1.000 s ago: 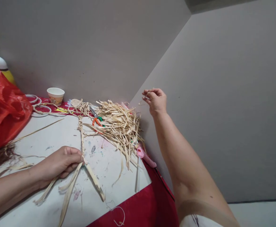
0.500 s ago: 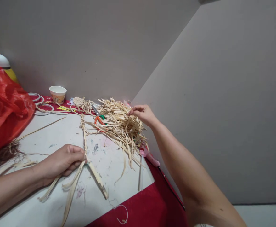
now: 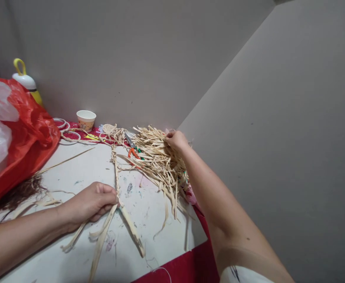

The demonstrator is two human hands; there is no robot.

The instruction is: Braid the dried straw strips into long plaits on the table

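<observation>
My left hand (image 3: 97, 202) is closed in a pinch on a braid (image 3: 116, 177) of pale dry straw, at the point where the plaiting ends. Loose straw strips (image 3: 101, 239) fan out below its fingers toward me, and a thicker folded strip (image 3: 132, 232) slants down to the right. Farther off, my right hand (image 3: 176, 140) reaches to the back right edge of a heap of straw strips (image 3: 157, 157). Its fingers are pinched among the strips, the fingertips partly hidden. Scissors (image 3: 133, 151) with orange and green handles lie against the heap's left side.
A red plastic bag (image 3: 39, 133) fills the left side, with a yellow and white bottle (image 3: 26, 81) behind it. Along the grey wall stand a paper cup (image 3: 86, 121), white rings (image 3: 70, 137) and a small woven disc (image 3: 109, 129). A white board (image 3: 160, 245) covers the red cloth (image 3: 187, 267).
The view has shifted slightly, so everything sits farther right and a little lower. My right hand has moved a little deeper into the back of the heap. My left hand keeps its pinch on the braid.
</observation>
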